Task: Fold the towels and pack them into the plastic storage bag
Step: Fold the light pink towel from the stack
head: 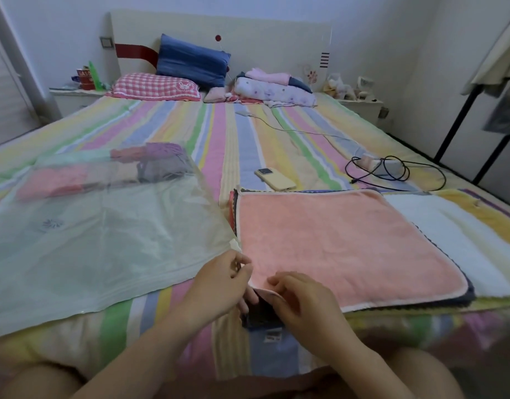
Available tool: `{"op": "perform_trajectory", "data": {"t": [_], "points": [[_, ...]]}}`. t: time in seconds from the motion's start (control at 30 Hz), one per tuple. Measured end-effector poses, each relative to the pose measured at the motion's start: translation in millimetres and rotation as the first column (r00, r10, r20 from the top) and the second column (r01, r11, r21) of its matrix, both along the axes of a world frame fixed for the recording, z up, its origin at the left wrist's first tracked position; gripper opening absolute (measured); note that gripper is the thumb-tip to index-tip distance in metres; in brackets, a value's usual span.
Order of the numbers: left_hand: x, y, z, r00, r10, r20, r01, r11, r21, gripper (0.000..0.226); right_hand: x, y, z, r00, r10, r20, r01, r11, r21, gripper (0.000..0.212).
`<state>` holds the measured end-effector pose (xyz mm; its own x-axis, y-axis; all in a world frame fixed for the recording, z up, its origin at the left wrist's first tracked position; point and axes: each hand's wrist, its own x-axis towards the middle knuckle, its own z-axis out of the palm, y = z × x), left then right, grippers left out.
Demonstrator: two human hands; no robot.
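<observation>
I look down at a bed [219, 125] with a striped cover, and both hands meet at the near left corner of a pink towel [348, 246] that lies spread flat on the right side. My left hand [222, 283] has its grip closed, thumb and fingers pinching the pink towel's left edge right at the corner. My right hand [305, 300] has its fingers curled over the same corner, and its grip is clamped on the pink towel where the cloth turns up a little. Under the lifted corner a dark blue towel [261, 313] shows, lying beneath the pink one with its edge peeking out along the near and right sides. A white towel [449, 240] lies under both, reaching out to the right. The plastic bag [104, 240] lies flat on the left side of the bed, its right edge touching the pink towel near my left hand. At its far end some folded towels [110, 174] sit inside. A phone [275, 179] in a yellow case lies just beyond the pink towel, and a black cable [392, 171] loops farther right.
</observation>
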<state>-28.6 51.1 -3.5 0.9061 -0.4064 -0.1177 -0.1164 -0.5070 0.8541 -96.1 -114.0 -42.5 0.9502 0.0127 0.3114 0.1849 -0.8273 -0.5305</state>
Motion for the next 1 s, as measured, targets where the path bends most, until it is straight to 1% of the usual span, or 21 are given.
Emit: {"op": "perform_trajectory", "data": {"t": [0.13,0.2,0.27,0.3,0.37,0.43,0.47,0.5,0.57,0.63,0.7,0.77,0.83,0.9,0.93,1.0], "points": [[9,-14,5,0.986,0.028,-0.165,-0.046,0.993,-0.106,0.029,-2,-6,12,0.986,-0.160,0.045,0.146,0.963,0.226,0.020],[17,-23,12,0.965,0.037,-0.260,-0.088,0.978,-0.188,0.031,-4,-13,17,0.975,-0.217,0.054,0.195,0.944,0.267,0.022],[32,-34,16,0.953,0.046,-0.301,-0.115,0.970,-0.215,0.031,-5,-23,21,0.969,-0.242,0.047,0.224,0.945,0.238,0.024],[43,-40,16,0.958,0.065,-0.280,-0.123,0.973,-0.195,0.035,-5,-28,22,0.968,-0.249,0.035,0.236,0.948,0.215,0.024],[68,-51,16,0.975,0.122,-0.186,-0.142,0.985,-0.095,0.049,-4,-38,25,0.964,-0.266,-0.002,0.261,0.944,0.201,0.022],[91,-60,17,0.979,0.197,-0.058,-0.195,0.980,0.046,0.057,-3,-48,28,0.964,-0.263,-0.050,0.267,0.937,0.224,0.014],[100,-63,18,0.974,0.226,0.007,-0.225,0.965,0.131,0.061,-2,-52,28,0.964,-0.249,-0.094,0.265,0.933,0.246,0.005],[109,-66,20,0.969,0.240,0.058,-0.247,0.944,0.216,0.065,-2,-54,28,0.963,-0.227,-0.144,0.259,0.926,0.275,0.008],[121,-71,21,0.964,0.251,0.088,-0.266,0.905,0.331,0.069,-1,-56,29,0.968,-0.164,-0.192,0.219,0.923,0.316,0.033],[131,-74,17,0.961,0.254,0.110,-0.277,0.871,0.407,0.064,3,-56,31,0.977,-0.098,-0.191,0.158,0.931,0.330,0.055],[137,-77,13,0.953,0.239,0.188,-0.301,0.819,0.488,0.060,8,-54,32,0.975,-0.014,-0.224,0.100,0.920,0.379,0.061],[140,-79,12,0.944,0.213,0.253,-0.317,0.800,0.510,0.061,12,-50,32,0.962,0.059,-0.267,0.056,0.912,0.407,0.058],[143,-83,14,0.938,0.171,0.301,-0.306,0.817,0.489,0.051,15,-48,30,0.959,0.098,-0.266,0.022,0.909,0.415,0.055],[145,-88,22,0.930,0.143,0.338,-0.285,0.861,0.421,0.035,15,-55,31,0.972,0.065,-0.226,0.034,0.913,0.407,0.056],[147,-93,27,0.932,0.135,0.337,-0.265,0.889,0.374,0.030,13,-61,33,0.982,0.033,-0.188,0.048,0.911,0.409,0.057],[152,-109,36,0.942,0.108,0.317,-0.203,0.937,0.285,0.034,6,-77,38,0.993,-0.044,-0.108,0.084,0.912,0.402,0.059]]}}
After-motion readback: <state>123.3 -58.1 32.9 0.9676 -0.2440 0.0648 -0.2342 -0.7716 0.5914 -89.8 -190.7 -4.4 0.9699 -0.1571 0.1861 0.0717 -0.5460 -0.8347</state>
